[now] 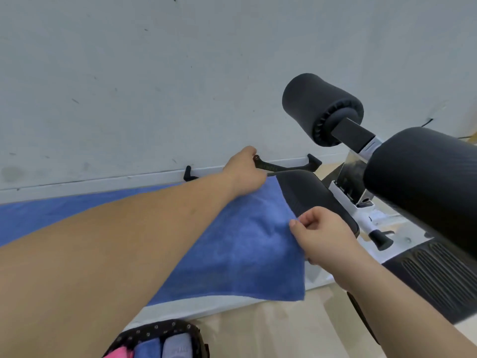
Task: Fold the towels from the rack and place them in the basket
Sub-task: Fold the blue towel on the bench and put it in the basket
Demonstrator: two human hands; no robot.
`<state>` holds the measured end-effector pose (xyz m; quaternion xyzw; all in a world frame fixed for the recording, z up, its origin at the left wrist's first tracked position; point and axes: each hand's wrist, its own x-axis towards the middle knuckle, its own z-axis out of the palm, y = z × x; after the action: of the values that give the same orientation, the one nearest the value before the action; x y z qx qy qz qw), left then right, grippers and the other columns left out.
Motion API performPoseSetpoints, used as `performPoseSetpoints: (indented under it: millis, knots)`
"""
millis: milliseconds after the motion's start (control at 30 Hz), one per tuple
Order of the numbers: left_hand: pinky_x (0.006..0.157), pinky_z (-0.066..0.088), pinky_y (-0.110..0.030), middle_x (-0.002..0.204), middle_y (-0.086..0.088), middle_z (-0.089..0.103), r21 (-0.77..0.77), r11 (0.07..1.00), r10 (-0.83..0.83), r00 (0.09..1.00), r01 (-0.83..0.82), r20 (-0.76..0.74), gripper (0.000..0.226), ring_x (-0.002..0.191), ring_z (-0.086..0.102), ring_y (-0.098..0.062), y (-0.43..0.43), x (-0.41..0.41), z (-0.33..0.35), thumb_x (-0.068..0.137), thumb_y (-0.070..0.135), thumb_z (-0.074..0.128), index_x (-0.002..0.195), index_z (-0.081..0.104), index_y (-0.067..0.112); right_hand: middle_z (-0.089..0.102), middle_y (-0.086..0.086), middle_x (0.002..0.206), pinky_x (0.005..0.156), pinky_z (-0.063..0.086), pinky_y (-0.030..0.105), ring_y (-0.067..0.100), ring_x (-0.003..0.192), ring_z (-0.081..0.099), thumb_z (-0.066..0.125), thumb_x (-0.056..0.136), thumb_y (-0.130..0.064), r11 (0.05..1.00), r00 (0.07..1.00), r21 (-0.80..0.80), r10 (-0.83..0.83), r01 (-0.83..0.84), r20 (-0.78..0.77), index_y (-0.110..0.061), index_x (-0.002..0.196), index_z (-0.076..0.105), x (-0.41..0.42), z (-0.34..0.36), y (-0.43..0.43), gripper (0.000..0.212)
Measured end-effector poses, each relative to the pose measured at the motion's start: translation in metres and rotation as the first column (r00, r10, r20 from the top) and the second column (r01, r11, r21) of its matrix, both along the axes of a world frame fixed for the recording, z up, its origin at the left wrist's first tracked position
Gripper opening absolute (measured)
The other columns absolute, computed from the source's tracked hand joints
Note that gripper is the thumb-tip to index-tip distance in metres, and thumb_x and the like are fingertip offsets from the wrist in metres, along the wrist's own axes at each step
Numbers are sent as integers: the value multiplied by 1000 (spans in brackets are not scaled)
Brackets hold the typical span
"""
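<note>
Two black rollers (322, 107) beside blue towel (240, 244)

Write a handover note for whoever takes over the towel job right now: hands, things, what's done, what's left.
Left hand: grips the far right corner of the blue towel.
Right hand: pinches the towel's right edge, nearer the person.
The towel lies spread out, unfolded, with its right edge by a black pad.
Basket: at the bottom edge of the view, holding folded towels.
Done: the towels already in the basket.
Left: fold this towel and put it in the basket. The rack is not in view, so I cannot tell whether more remain.
</note>
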<state>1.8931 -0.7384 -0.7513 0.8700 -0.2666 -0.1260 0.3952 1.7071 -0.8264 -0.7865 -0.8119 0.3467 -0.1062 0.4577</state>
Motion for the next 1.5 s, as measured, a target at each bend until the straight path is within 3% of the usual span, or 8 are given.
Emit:
performPoseSetpoints:
  millis: [333,500,667,867,1067,1233,1333,1500]
  knots:
    - [110,42,-32,145,4,53,224,958,-248,908,178,338,41,132,51,-18,67,-44,-21,99,25,57,140,57,19,68,-2,80,76,59,43,20,78,69,69,88,-35,960,995,-278,11,-39,-102,-22,86,59,-7,10,3,17]
    - [108,44,-44,140,5,54,426,902,-247,890,67,383,43,131,51,-22,110,-33,-34,101,47,50,133,60,22,67,-3,108,84,56,39,21,99,64,59,95,-40,916,992,-384,122,-120,-18,-25,104,69,12,5,16,20]
    - [127,3,-53,173,5,4,629,777,-236,940,31,245,66,160,0,-20,134,-28,-62,104,63,15,164,12,35,55,-3,143,106,37,45,30,135,45,49,101,-52,870,950,-437,104,-230,-293,-26,137,58,33,-10,26,45]
    - [128,3,-51,174,7,3,602,798,-240,935,36,261,68,160,0,-18,133,-22,-61,101,67,16,163,11,40,51,8,142,108,36,49,36,135,41,54,98,-43,947,960,-308,-163,87,-229,-21,137,55,79,4,16,45]
    - [114,21,-45,159,25,32,499,864,-211,947,65,242,58,148,26,-11,144,1,-48,93,76,39,147,41,56,52,5,77,73,38,41,30,77,49,50,66,-22,977,958,-173,-164,125,-236,-20,70,42,129,5,-6,9]
    - [102,45,-19,123,22,66,-32,997,-80,980,76,-184,18,119,60,-1,162,32,-36,99,35,65,114,74,36,62,9,111,93,49,44,34,109,54,53,83,-27,943,930,-327,-176,65,-323,-19,100,64,157,3,-9,22]
    - [83,48,-14,111,12,70,-42,999,-3,1000,3,-2,17,108,66,-8,164,42,-31,99,23,62,109,74,30,57,10,127,102,44,47,35,123,48,50,97,-33,926,929,-372,-195,68,-316,-16,123,62,169,1,-16,34]
    - [97,36,-21,132,12,59,156,988,-51,911,-15,408,25,124,50,-13,183,33,-35,98,21,59,119,71,25,47,14,137,101,39,51,37,130,45,55,98,-27,838,960,-536,-225,102,-169,-12,132,45,178,-2,-17,39]
